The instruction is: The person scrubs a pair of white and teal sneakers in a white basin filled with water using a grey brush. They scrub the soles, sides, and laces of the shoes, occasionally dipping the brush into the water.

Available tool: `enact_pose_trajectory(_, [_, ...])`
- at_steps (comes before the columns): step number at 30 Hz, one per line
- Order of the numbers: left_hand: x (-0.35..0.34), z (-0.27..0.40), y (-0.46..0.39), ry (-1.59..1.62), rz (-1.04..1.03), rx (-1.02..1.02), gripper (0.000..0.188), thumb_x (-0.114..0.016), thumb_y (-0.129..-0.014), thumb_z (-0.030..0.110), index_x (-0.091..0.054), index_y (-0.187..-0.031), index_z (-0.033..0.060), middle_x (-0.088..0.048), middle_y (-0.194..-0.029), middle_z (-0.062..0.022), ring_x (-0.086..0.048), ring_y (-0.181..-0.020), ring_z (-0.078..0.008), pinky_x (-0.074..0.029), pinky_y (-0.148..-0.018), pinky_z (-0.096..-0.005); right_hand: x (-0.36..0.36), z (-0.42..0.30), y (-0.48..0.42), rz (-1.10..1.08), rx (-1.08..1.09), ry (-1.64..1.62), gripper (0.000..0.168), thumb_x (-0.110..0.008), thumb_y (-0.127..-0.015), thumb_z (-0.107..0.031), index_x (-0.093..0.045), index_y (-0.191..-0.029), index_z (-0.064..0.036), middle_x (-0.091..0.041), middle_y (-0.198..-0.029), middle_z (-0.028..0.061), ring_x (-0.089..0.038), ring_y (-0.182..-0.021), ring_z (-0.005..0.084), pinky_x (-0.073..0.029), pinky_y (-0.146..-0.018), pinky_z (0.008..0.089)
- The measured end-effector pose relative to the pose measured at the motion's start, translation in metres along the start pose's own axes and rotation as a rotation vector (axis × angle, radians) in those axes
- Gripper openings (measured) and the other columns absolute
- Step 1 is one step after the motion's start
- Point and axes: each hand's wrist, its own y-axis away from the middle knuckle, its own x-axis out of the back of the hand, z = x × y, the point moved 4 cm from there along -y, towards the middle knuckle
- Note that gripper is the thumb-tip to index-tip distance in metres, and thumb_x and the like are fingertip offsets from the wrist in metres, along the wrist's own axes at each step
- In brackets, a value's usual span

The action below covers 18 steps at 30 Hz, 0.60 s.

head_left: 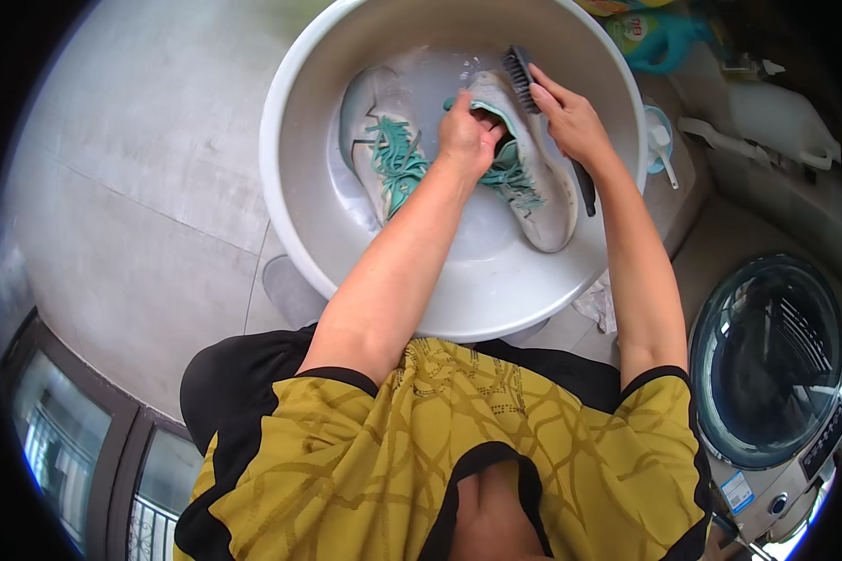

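A large white plastic basin stands before me with a little water in it. My left hand grips a white sneaker with teal laces by its ankle opening, the fingers inside. My right hand holds a scrubbing brush with dark bristles and a black handle; the brush is at the sneaker's right edge, close to the heel. Whether the bristles touch the shoe I cannot tell. The other white sneaker, also teal-laced, lies in the basin at the left, partly behind my left forearm.
Right of the basin are a small blue bowl with a white-handled tool, a teal detergent bottle and a whitish plastic jug. A front-loading washing machine stands at the lower right. A crumpled cloth or paper lies beside the basin.
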Motion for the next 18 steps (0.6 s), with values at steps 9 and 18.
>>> enact_pose_trajectory(9, [0.0, -0.001, -0.005, -0.187, 0.016, 0.063, 0.051, -0.036, -0.092, 0.044, -0.041, -0.122, 0.004, -0.047, -0.124, -0.0114, -0.047, -0.111, -0.0273, -0.036, -0.092, -0.0479, 0.023, 0.05, 0.024, -0.047, -0.107, -0.343, 0.044, -0.052, -0.088, -0.04, -0.047, -0.128, -0.024, -0.038, -0.049, -0.0039, -0.035, -0.036, 0.0045, -0.032, -0.035, 0.0226])
enact_pose_trajectory(18, [0.001, -0.013, -0.005, -0.309, -0.074, 0.197, 0.041, -0.038, -0.095, 0.033, -0.046, -0.118, 0.0006, -0.055, -0.113, -0.0115, -0.053, -0.103, -0.0223, -0.042, -0.089, -0.0384, 0.014, 0.046, 0.021, -0.086, -0.067, -0.264, 0.042, -0.051, -0.088, -0.039, -0.048, -0.127, -0.023, -0.044, -0.054, -0.0017, -0.039, -0.039, 0.0059, -0.036, -0.038, 0.0239])
